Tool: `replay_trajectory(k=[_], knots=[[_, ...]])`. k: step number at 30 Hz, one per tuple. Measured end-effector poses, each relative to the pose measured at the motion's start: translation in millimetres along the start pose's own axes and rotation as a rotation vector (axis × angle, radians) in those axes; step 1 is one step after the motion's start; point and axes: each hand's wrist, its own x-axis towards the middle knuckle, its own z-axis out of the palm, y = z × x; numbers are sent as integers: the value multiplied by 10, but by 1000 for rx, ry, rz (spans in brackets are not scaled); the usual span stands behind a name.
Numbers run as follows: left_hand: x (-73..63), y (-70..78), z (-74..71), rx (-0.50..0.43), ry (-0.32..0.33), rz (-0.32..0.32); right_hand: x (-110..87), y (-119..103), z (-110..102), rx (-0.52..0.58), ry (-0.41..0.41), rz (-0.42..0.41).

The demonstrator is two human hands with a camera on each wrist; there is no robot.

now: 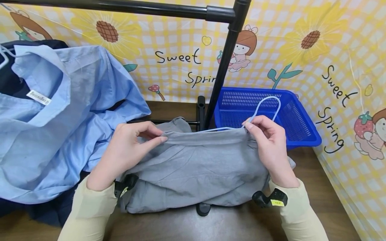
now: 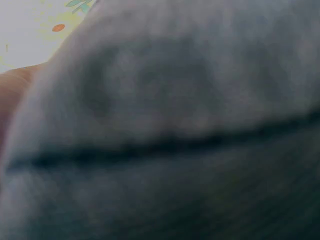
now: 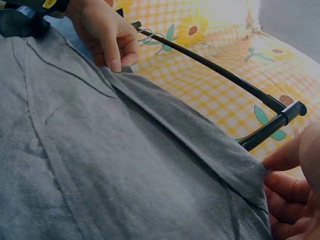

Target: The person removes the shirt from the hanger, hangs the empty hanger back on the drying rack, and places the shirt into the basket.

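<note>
A grey garment (image 1: 199, 164) with a stitched band along its top edge is stretched between the two hands. My left hand (image 1: 128, 145) pinches the band's left end between thumb and fingers. At the right end, my right hand (image 1: 269, 147) pinches the band's corner, which the right wrist view also shows. A light blue hanger (image 1: 269, 97) runs along behind the top edge, its rounded loop rising beside the right fingertips; the rest of it is hidden by the cloth. Blurred grey fabric (image 2: 175, 100) fills most of the left wrist view.
A light blue shirt (image 1: 114, 80) with a white tag lies over dark clothing at left. Behind the hands stands a black rack (image 1: 224, 63). Past it, at right, sits a blue plastic basket (image 1: 313, 137). Yellow checked cloth covers the wall behind the brown table (image 1: 325, 187).
</note>
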Motion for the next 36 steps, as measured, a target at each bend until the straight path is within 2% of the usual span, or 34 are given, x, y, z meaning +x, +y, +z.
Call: replay_trajectory(k=[7,11,15,21,23,36], knots=[[9,-5,-19,12,-43,21,-10,16,3,-11,60,-13],[14,2,-26,-4,-70,21,8,35,-7,-33,67,-25],[49,-12,-15,-10,-125,13,36,50,-3,-32,14,-63],[76,-47,50,12,-175,117,28,47,28,15,-65,-77],[79,-37,61,8,-182,127,24,44,35,19,-68,-85],[99,-28,45,40,-234,123,8,81,38,96,24,-151]])
